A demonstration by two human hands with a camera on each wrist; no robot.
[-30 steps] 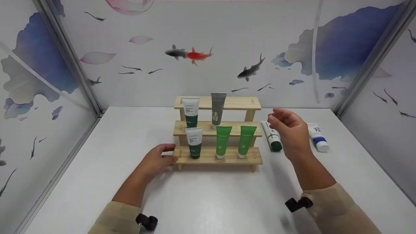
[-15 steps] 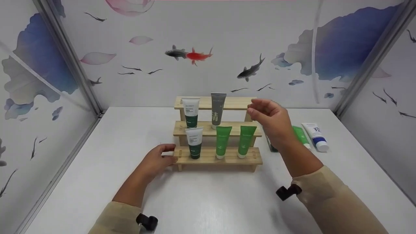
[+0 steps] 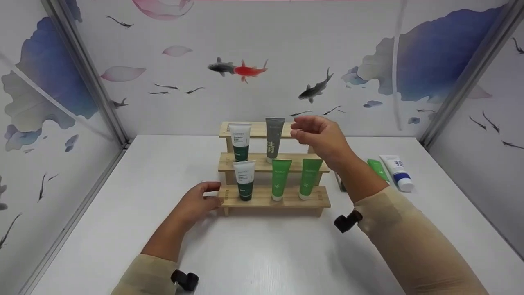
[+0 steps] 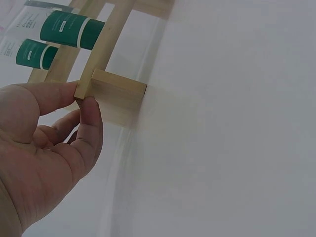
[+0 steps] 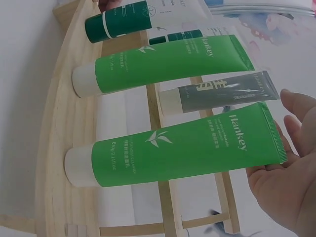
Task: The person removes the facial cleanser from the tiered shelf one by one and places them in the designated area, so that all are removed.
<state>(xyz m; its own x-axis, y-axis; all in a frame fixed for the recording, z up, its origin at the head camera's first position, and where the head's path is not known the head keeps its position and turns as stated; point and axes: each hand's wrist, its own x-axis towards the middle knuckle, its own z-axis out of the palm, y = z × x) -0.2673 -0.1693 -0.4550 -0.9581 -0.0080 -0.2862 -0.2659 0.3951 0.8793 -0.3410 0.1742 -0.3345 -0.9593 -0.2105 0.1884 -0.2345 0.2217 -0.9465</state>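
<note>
The fingers [image 4: 90, 118] of the left hand [image 3: 198, 203] pinch the left end of the lowest, nearest board of a three-tier wooden display rack [image 3: 260, 197]. Those of the right hand [image 3: 323, 137] are bent loosely and grasp nothing; they hang just to the right of a grey squeeze tube [image 3: 274, 137], near its crimped top and apart from it.

That tube stands upright on its white cap on the middle board, with a white-and-dark-green tube [image 3: 240, 141] to its left. On the near board, from left to right, stand another white-and-dark-green tube [image 3: 245, 180], a green Hankey tube [image 3: 281, 178] and a second green Hankey tube [image 3: 310, 177], all cap down.

On the white table [image 3: 262, 254], right of the rack, lie a green tube [image 3: 377, 169] and, just right of it, a white tube with a blue band [image 3: 397, 170]. A dark-capped tube [image 3: 342, 184] beside the rack is mostly hidden by the right arm. Behind, the far wall [image 3: 286, 41] bears printed fish and petals.
</note>
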